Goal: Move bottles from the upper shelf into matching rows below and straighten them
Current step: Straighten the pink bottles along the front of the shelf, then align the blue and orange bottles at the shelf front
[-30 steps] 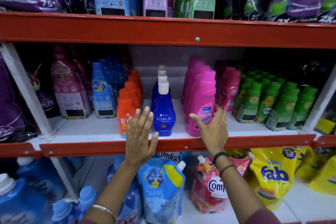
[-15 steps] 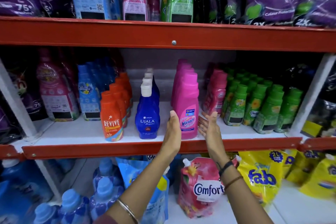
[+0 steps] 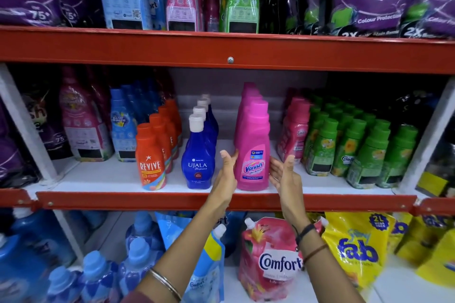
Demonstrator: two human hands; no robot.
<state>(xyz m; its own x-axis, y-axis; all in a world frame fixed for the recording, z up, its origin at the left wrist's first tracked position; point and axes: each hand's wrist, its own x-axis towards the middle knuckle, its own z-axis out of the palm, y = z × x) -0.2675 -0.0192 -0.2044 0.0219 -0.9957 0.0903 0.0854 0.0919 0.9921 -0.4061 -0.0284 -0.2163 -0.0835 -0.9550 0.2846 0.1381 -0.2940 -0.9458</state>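
two hands bracket the front pink vanish bottle on the middle shelf, apparently to square its row between the blue ujala row on the left and the small pink bottles on the right. left hand: grip open flat, fingertips touching the bottle's side. right hand: grip open, palm just beside it, holding nothing.

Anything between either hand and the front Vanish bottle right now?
Nothing visible. The left hand and right hand flank the front Vanish bottle with open palms, the left about touching its side, the right a small gap away. The Ujala bottle stands clear to the left.
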